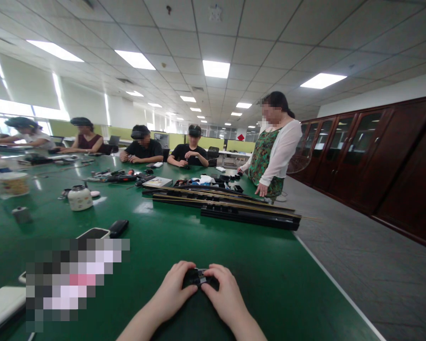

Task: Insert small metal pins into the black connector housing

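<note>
Between my hands, just above or on the green table, is a small black and silver part (200,276); its exact kind is too small to tell. My left hand (179,286) grips its left end, thumb below and fingers curled over the top. From the other side my right hand (223,286) pinches the right end in the same way. Both sets of fingertips nearly meet at the middle and hide much of the part. A pale, shiny patch shows between the thumbs.
Long black profiles (250,219) with thin brass-coloured rods lie across the green table (156,251). A white jar (80,198), a small metal block (22,214), a black pouch (119,228) and a plastic tub (11,184) stand leftward. Several people sit beyond; one person (275,142) stands at the right edge.
</note>
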A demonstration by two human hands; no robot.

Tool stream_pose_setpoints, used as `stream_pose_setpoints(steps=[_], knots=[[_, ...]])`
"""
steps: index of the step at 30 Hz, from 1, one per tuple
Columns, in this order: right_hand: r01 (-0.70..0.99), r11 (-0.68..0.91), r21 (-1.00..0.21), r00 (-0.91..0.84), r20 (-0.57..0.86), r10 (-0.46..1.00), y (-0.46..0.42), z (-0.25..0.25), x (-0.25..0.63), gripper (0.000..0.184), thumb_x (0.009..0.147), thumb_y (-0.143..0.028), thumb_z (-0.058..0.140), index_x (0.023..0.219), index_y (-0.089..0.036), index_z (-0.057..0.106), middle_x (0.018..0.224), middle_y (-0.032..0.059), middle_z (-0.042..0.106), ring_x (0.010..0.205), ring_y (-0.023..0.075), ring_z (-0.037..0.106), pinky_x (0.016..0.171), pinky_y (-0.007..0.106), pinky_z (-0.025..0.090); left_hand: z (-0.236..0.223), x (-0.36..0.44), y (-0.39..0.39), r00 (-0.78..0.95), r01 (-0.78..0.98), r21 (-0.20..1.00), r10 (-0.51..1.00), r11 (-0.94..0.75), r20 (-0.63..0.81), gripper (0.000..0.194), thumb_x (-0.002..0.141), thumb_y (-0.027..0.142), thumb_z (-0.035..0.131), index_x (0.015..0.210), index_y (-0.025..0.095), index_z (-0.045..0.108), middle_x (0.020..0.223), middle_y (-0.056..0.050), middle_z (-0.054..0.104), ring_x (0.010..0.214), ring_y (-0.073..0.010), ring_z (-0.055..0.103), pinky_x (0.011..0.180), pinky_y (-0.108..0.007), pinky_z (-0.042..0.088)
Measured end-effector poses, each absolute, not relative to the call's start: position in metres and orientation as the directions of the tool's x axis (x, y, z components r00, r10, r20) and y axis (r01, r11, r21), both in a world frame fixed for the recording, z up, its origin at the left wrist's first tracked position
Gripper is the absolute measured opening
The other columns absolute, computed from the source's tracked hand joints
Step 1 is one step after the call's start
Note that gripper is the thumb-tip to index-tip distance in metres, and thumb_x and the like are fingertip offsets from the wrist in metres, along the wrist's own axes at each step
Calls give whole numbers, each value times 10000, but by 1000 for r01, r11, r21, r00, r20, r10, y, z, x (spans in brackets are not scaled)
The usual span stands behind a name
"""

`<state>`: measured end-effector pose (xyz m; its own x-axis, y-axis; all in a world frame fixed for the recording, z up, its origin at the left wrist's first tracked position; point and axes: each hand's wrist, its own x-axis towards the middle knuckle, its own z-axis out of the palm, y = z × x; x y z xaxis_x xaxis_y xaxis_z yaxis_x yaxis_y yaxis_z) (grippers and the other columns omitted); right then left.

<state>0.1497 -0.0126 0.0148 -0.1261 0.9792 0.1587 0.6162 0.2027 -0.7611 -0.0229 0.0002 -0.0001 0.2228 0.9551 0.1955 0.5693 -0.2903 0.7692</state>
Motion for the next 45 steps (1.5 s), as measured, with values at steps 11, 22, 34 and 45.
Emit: stream_pose_setpoints(steps=[11, 22, 34, 45], knots=[[640, 201, -742, -121, 161, 979, -14, 15, 149, 208, 681, -230, 590, 870, -250, 676, 1091, 42, 621, 1086, 230, 516, 963, 367, 352, -2, -23, 2, 227, 585, 755, 954, -296, 198, 352, 644, 187, 579, 997, 189, 577, 1009, -74, 618, 971, -241, 543, 886, -379, 402], [636, 224, -739, -111, 199, 974, -14, 14, 148, 201, 679, -219, 578, 849, -252, 680, 1063, 42, 637, 1066, 232, 533, 944, 373, 368, -1, -23, 1, 210, 582, 760, 956, -291, 205, 391, 635, 182, 581, 1026, 197, 564, 1032, -73, 619, 998, -241, 545, 907, -387, 406], [590, 233, -773, -98, 218, 971, -13, 13, 149, 195, 657, -224, 594, 825, -261, 687, 1040, 39, 647, 1052, 243, 545, 937, 392, 379, -2, -22, 1, 222, 583, 763, 958, -279, 181, 378, 645, 192, 578, 1022, 183, 552, 1024, -77, 614, 982, -233, 547, 894, -372, 408], [517, 205, -831, -17, 229, 973, -9, 15, 153, 212, 697, -244, 561, 887, -219, 654, 981, 45, 659, 1001, 219, 574, 917, 340, 413, 1, -23, 0, 219, 589, 765, 963, -260, 158, 372, 642, 184, 580, 1013, 186, 557, 1017, -72, 614, 993, -227, 547, 907, -364, 406]])
